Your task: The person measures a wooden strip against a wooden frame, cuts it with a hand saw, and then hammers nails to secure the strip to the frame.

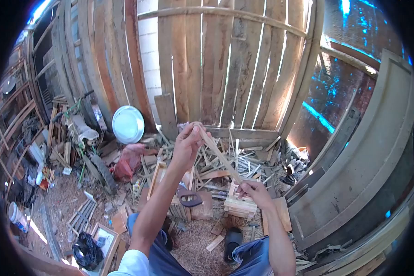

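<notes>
Nearest the camera, at the lower edge: a pale sleeve and blue trousers. The left hand, raised, has its fingers closed on the upper end of a thin wooden strip. The right hand, lower, pinches the strip's other end between thumb and fingers; the strip slants between them. Just below the right hand stands a stacked wooden assembly; a dark-handled saw lies between the forearms. At far left, a white bucket bears printed markings, too small to read.
</notes>
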The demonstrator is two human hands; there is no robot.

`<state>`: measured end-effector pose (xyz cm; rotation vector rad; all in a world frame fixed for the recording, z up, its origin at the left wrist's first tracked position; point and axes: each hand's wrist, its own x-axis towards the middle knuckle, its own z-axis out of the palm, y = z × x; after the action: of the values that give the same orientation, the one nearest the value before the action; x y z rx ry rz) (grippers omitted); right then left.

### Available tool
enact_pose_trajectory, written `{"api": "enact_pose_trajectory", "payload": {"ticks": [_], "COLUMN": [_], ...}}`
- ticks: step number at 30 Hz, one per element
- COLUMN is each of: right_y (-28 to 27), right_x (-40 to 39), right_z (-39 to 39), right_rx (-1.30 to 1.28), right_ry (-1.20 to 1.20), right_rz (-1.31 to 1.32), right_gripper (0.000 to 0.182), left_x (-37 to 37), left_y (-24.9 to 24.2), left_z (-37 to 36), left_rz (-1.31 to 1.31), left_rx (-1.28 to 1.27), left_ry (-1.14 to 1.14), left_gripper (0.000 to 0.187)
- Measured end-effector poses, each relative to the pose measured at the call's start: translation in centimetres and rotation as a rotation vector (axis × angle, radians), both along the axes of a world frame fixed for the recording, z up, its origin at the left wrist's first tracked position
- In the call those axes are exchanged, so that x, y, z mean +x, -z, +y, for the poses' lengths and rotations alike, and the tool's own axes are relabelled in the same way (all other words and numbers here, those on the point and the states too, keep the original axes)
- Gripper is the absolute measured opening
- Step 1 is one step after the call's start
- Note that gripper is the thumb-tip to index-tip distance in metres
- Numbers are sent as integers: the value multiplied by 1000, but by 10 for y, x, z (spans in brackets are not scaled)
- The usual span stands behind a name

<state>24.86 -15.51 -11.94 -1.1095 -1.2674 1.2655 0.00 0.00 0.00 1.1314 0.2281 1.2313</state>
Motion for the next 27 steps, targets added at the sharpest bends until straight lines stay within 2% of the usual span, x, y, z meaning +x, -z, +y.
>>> {"api": "enact_pose_trajectory", "payload": {"ticks": [2, 3, 6, 9, 10, 13, 15, 18, 21, 23, 25, 27], "right_y": [12, 3, -12, -18, -22, -26, -16, -17, -18, -18, -9, -6], "right_x": [-11, 19, -21, -33, -38, -50, -56, -69, -81, -87, -88, -96], "right_z": [-10, 11, 10, 14, 14, 20, 28, 32, 35, 37, 44, 49], "right_rx": [-49, -70, -45, -39, -46, -105, -106, -139, -219, -263, -254, -259], "right_ry": [29, 13, 220, 279, 277, 252, 160, 75, 23, 6, -74, -94], "right_rz": [130, 38, -114, -259, -257, -375, -368, -366, -316, -357, -208, -197], "right_gripper": [35, 35, 32, 31, 31, 29, 28, 29, 29, 28, 27, 26], "left_x": [-13, 8, -21, -40, -40, -55, -65, -77, -96, -101, -108, -118], "left_y": [-2, 15, 15, 27, 23, 30, 35, 39, 72, 80, 92, 100], "left_z": [-13, 4, 4, 11, 4, 19, 28, 31, 55, 54, 64, 72], "left_rz": [-110, -203, -66, -45, -46, -20, -37, 58, 41, 70, 12, 7], "left_rx": [-30, -45, -41, -31, -107, -138, -169, -289, -308, -381, -370, -377], "left_ry": [77, 57, -22, -10, -114, -141, -127, -261, -158, -225, -163, -150], "left_gripper": [42, 42, 42, 41, 31, 21, 21, 22, 25, 25, 23, 23]}}
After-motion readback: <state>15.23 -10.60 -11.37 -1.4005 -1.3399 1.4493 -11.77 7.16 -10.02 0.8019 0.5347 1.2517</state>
